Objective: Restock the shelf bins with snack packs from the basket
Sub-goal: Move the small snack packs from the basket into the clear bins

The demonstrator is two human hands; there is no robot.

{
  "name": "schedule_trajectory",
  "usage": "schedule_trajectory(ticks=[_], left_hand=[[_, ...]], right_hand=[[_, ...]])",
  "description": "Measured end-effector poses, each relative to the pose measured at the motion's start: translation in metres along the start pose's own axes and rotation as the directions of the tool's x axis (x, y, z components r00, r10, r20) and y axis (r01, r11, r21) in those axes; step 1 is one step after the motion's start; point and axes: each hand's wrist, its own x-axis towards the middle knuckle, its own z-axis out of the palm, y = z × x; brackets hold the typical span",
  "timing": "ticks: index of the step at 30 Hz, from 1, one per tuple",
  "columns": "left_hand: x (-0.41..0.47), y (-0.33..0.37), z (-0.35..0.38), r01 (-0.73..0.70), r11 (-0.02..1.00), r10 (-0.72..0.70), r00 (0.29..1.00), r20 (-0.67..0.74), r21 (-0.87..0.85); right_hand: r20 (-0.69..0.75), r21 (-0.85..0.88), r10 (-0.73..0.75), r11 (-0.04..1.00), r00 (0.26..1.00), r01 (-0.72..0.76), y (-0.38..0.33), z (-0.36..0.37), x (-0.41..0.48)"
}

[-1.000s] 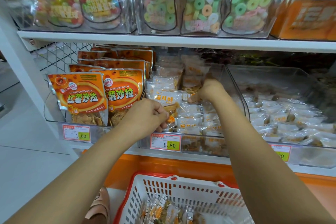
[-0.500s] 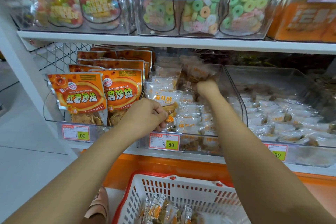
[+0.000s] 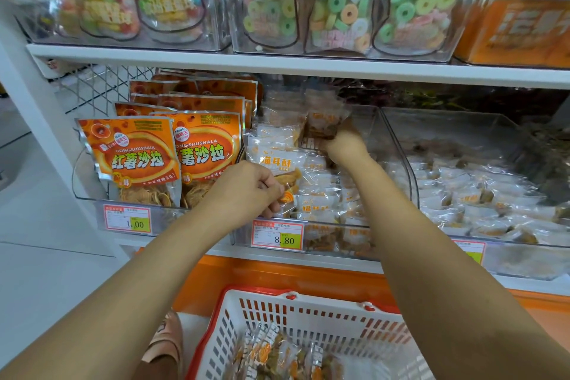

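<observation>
My left hand (image 3: 246, 191) sits at the centre of the frame, at the front of the middle clear plastic shelf bin (image 3: 398, 148). Its fingers (image 3: 273, 211) are curled round the lower part of a clear snack pack with white print and orange characters (image 3: 277, 160), which stands upright at the bin's front left. My right hand (image 3: 345, 145) reaches deeper in, just above centre, and its fingers are closed on the lower edge of a small clear pack of brown snacks (image 3: 324, 122). I hold that pack upright above the heap of similar packs (image 3: 320, 194) filling the bin. A red-and-yellow price tag (image 3: 277, 236) marked 8.80 is fixed to the bin's front. To the left, orange foil bags (image 3: 135, 160) stand in a neighbouring bin. To the right, another clear bin (image 3: 456, 123) holds more small clear packs (image 3: 481, 197). At the bottom of the frame, between my forearms, is the white plastic basket with a red rim (image 3: 308, 315), and several snack packs (image 3: 277, 355) lie in it.
</observation>
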Motion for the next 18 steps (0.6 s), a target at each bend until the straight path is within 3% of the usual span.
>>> schedule_trajectory(ticks=[5,13,16,18], left_hand=[[-0.001,-0.002,0.000,-0.006,1.000,0.006,1.000,-0.002,-0.009],[-0.011,-0.008,-0.003,-0.052,0.999,0.051,0.998,-0.034,-0.012],[-0.020,-0.008,-0.004,-0.163,0.985,0.167,0.980,-0.112,0.048],[-0.032,-0.009,-0.006,-0.223,0.970,0.238,0.957,-0.167,0.101]], right_hand=[[-0.032,0.093,0.038,0.995,0.999,-0.035,-0.001,0.000,-0.008],[-0.073,0.067,0.096,0.994,0.993,-0.091,-0.010,-0.019,-0.030],[-0.204,0.032,0.049,0.999,0.978,-0.043,-0.014,-0.028,-0.057],[-0.341,0.017,-0.109,0.992,0.934,0.122,-0.009,-0.033,-0.085]])
